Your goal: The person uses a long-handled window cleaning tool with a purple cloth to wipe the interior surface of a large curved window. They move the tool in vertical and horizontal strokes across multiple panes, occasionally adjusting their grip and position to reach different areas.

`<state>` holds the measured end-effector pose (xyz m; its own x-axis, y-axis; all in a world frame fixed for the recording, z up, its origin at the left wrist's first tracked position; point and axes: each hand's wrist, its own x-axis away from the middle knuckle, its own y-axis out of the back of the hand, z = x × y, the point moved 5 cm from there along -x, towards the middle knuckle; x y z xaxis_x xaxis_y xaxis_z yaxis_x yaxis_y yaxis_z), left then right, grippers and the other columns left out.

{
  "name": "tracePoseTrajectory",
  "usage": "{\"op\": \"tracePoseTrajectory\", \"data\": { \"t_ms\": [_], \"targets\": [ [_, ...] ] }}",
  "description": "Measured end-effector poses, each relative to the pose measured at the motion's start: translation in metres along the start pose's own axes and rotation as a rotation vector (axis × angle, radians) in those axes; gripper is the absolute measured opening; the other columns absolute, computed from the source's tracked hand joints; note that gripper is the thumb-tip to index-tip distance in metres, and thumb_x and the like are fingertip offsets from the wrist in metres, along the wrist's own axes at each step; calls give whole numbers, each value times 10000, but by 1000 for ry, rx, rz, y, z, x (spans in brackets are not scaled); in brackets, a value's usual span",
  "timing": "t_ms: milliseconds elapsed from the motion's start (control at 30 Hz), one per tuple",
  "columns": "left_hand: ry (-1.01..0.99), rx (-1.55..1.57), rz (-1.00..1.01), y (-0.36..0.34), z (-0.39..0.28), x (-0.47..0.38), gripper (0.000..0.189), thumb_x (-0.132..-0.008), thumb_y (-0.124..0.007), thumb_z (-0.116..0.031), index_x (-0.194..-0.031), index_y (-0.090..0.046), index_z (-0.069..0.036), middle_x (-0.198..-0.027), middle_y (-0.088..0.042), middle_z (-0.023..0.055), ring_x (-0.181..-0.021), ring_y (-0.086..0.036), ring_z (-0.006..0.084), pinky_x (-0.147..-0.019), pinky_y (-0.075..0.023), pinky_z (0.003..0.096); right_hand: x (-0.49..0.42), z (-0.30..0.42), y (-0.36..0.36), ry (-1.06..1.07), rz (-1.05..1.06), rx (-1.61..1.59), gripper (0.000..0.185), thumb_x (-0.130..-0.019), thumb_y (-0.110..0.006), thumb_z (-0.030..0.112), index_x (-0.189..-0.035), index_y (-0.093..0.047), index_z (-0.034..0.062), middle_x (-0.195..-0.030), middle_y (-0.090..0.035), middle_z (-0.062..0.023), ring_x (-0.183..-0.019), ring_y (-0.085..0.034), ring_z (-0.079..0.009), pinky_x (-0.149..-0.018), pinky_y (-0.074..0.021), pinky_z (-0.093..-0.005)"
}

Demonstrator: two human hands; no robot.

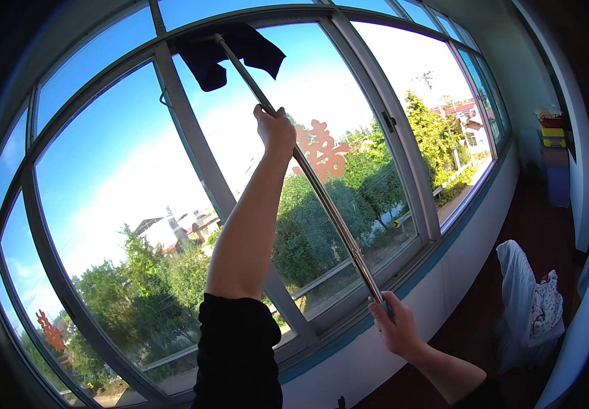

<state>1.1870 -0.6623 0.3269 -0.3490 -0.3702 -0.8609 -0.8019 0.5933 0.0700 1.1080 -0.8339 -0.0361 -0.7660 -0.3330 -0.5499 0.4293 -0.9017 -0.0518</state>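
A long metal pole [332,209] slants across the window, with a dark cloth [248,48] draped over its head at the top of a glass pane. My left hand [276,130] grips the pole's upper part, below the cloth. Lower down, my right hand [394,322] is closed around the pole's bottom end, near the window sill. Behind the pole, a red paper cut-out character [322,151] is on the window glass. The cloth hides most of the pole's head.
Metal window frames [187,122] surround the panes, above a teal-edged sill [442,260]. A chair covered in clear plastic [519,286], with a patterned cloth [547,304] on it, stands at the right. Farther back are stacked containers [552,135] by the wall.
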Motion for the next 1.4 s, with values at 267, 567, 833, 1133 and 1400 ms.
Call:
{"op": "tracePoseTrajectory", "data": {
  "t_ms": [267,567,833,1133,1400],
  "targets": [
    [-119,-31,56,17,-3,-61,622,-961,-433,-97,-1435,-31,-80,-1136,-499,238,-747,-661,251,-645,-572,352,-74,28,-25,135,41,108,328,-952,-528,281,-1074,-488,-20,-500,-483,-87,-393,-460,-211,-413,-302,-369],
    [-167,38,102,3,5,-70,597,-975,-400,-94,-1450,-38,-127,-1274,-407,248,-792,-670,265,-623,-544,323,-88,24,-14,164,4,248,315,-940,-537,271,-1088,-478,-1,-541,-534,-123,-489,-564,-302,-442,-365,-414],
    [-53,-36,155,-9,8,-84,513,-982,-380,-102,-1448,-171,-144,-1337,-366,257,-727,-648,236,-579,-526,316,-101,35,-2,286,-113,538,312,-939,-522,266,-1111,-458,14,-660,-604,-151,-571,-603,-358,-474,-445,-443],
    [-73,-757,-37,-11,48,-102,643,-875,-523,-171,-1440,-219,-206,-1387,-301,204,-1003,-582,327,-818,-493,459,-112,1,-9,171,33,506,276,-910,-571,226,-1023,-424,21,-621,-581,-171,-578,-610,-374,-490,-460,-456],
    [-373,-1391,157,-33,50,-46,528,-890,-481,-484,-1316,-509,-174,-1535,16,161,-1419,37,336,-1132,-7,506,-104,-53,10,102,21,538,262,-900,-580,198,-996,-419,15,-626,-579,-183,-589,-610,-385,-500,-476,-449]
  ]
}}
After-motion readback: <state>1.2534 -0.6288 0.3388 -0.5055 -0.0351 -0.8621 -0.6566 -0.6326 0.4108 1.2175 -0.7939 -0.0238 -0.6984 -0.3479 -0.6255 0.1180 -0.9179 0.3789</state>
